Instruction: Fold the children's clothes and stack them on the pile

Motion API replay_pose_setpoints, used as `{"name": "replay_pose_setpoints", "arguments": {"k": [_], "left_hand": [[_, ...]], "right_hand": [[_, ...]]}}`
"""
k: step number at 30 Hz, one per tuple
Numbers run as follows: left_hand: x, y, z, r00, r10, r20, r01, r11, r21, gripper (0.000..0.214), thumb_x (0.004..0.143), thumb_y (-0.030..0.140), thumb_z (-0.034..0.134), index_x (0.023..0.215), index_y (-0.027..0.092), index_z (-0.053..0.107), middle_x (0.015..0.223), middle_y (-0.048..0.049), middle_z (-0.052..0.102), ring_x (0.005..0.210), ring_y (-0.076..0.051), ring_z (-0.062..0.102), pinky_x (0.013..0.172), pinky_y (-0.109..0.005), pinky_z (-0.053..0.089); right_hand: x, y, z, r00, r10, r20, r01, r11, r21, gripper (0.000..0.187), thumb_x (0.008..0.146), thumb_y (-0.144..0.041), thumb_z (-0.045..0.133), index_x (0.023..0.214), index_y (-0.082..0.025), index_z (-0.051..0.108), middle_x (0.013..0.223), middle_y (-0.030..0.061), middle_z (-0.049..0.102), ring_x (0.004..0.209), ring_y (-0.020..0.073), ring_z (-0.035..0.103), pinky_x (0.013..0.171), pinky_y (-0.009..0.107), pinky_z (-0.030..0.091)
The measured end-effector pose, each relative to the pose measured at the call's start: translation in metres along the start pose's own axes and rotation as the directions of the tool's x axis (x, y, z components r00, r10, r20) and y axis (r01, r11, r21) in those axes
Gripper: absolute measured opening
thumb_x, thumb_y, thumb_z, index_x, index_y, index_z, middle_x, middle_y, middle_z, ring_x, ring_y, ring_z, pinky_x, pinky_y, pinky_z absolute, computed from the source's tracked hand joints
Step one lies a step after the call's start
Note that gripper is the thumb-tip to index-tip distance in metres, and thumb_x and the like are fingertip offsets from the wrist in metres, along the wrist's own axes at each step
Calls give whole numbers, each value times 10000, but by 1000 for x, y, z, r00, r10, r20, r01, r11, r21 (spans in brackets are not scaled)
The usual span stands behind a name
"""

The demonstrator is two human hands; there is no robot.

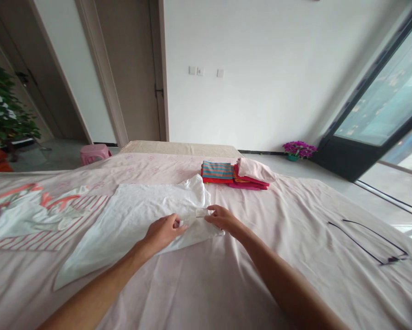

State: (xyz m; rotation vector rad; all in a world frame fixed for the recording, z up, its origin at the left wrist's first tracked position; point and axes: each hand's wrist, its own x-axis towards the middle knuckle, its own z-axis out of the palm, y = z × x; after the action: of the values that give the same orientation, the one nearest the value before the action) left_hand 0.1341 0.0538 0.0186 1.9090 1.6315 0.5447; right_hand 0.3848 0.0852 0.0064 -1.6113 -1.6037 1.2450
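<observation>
One white shirt [151, 206] spread on the bed [192, 293], left hand [164, 230] loosely curled on it, can't tell if it's gripping; right hand [226, 220] nearly closed, pinching it by one label [201, 213]. Beyond, two folded-clothes stacks [217, 171], then one pink stool [95, 153].

Two bare hands [162, 231], one plain white cloth garment [151, 201] at centre; three square white wall plates [200, 71], upper middle; one black-framed pair of glasses [393, 260], lower right!

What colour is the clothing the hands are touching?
The clothing is white; it shows best in the head view.
</observation>
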Motion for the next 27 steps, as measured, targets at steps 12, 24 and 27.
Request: {"name": "replay_pose_setpoints", "arguments": {"k": [12, 24, 27], "left_hand": [[16, -12, 12, 975, -220, 11, 171, 727, -665, 371, 750, 470, 587, 986, 185, 563, 603, 64, 524, 514, -113, 523, 500, -220, 357], [16, -19, 11, 999, -39, -30, 3, 649, -761, 562, 708, 399, 669, 1199, 180, 506, 732, 14, 630, 553, -119, 568, 515, -224, 369], [15, -15, 12, 999, 49, 23, -18, 699, -715, 562, 751, 418, 641, 1247, 196, 497, 842, -18, 673, 525, -96, 536, 482, -216, 335]], "right_hand": [[11, -7, -2, 997, -16, 74, 12, 999, 52, 535, 790, -290, 641, 1310, -205, 550, 833, -2, 644, 627, 107, 569, 536, 205, 393], [29, -11, 4, 995, 29, 97, -19, 995, -101, 375, 783, -307, 659, 1135, -183, 636, 867, 35, 698, 711, 151, 630, 601, 229, 439], [41, -23, 14, 998, -23, 63, 38, 967, -252, 415, 788, -485, 684, 1093, -203, 670, 869, 36, 708, 770, 170, 640, 640, 240, 437]]}}
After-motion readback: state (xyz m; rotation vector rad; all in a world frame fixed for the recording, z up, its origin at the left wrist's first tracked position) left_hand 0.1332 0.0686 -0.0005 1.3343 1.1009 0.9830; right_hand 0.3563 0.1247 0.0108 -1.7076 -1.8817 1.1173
